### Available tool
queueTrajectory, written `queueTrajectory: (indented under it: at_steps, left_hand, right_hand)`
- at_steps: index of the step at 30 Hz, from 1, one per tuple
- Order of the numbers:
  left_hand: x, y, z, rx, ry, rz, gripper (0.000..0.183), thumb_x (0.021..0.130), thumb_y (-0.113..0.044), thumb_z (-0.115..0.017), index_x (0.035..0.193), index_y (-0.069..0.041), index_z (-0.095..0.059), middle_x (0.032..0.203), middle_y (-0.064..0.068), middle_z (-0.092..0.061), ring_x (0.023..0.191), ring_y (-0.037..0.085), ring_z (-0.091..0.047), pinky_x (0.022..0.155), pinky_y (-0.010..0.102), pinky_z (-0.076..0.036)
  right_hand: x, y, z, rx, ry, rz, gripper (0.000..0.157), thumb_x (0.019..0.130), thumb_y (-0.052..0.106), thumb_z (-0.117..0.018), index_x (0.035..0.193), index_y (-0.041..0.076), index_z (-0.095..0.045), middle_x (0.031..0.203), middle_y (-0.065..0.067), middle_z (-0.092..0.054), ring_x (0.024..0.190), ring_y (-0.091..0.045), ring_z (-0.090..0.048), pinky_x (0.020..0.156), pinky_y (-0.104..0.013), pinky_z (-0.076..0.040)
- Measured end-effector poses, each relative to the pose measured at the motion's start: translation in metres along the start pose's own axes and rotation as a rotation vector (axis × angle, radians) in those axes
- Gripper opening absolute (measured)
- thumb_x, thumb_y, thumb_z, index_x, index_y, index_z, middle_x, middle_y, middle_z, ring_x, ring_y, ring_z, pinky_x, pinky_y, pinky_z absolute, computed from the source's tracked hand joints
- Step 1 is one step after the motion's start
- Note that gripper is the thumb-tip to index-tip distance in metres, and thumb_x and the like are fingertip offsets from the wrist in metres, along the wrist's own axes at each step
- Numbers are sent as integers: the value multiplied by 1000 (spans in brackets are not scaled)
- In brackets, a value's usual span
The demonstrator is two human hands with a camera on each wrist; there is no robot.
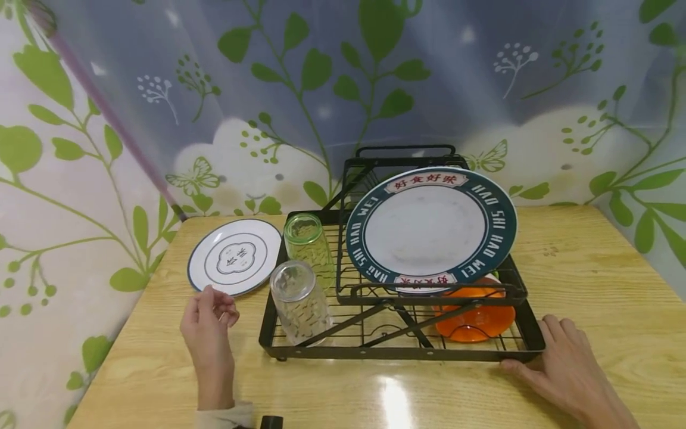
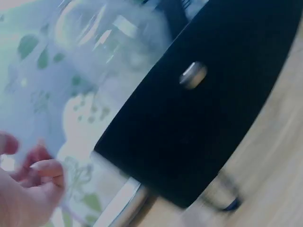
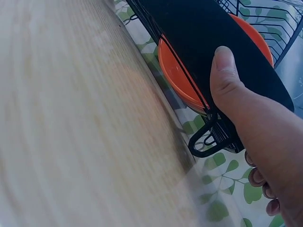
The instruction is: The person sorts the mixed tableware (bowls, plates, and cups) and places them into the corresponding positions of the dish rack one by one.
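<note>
My right hand grips a black two-tier dish rack by its front right corner. In the right wrist view the thumb lies along the rack's black side, with the other fingers round the corner. To the left of the rack, my left hand is raised with its fingers loosely bent and nothing in them. Its fingertips come right at the near rim of a white plate with blue rings. The left wrist view is blurred; there the hand is apart from the rack's black side.
A large green-rimmed plate leans on the rack's upper tier. On the lower tier, a green glass and a clear glass stand upside down at left, orange bowls at right. Patterned cloth hangs behind the wooden table.
</note>
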State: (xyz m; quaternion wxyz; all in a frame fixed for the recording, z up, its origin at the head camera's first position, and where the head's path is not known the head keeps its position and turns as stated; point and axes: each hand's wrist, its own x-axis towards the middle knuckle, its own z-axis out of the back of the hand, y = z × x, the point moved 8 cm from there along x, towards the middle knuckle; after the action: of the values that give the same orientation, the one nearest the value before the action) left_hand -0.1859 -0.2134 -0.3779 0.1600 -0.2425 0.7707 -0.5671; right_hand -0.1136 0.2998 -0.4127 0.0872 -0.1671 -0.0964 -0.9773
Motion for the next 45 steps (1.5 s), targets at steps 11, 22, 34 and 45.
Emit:
queueTrajectory:
  at_steps: [11,22,34,45]
  left_hand:
    - [23,83,21,165,187,602,38,104,-39,-33,110,-1,-31,71,3,-65,62,8,-64,60,20,-53]
    - [52,93,11,102,158,599,52,106,-27,-26,146,5,-13,72,6,-68,73,14,-70,80,30,-56]
    - [55,91,12,-63,90,428,49,100,-3,-19,148,0,-10,77,8,-65,78,18,-70,82,33,-55]
    - [58,76,22,-24,24,418,39,103,-8,-27,141,-5,-20,79,5,-62,73,13,-65,71,23,-55]
  right_hand:
    - [0,1,-1,47,3,21,80,65,59,-79,108,-4,-54,87,-11,-51,79,-29,-43,64,-42,-30]
    - [-2,2,-4,54,35,-11,82,67,55,-80,112,-8,-54,91,-15,-54,82,-31,-43,70,-44,-31]
    - [-2,2,-6,78,6,9,80,65,56,-80,110,-6,-55,88,-13,-54,79,-29,-45,67,-43,-32]
    - [-3,0,-7,84,20,-14,78,65,52,-82,109,-6,-55,91,-14,-56,82,-30,-45,72,-43,-31]
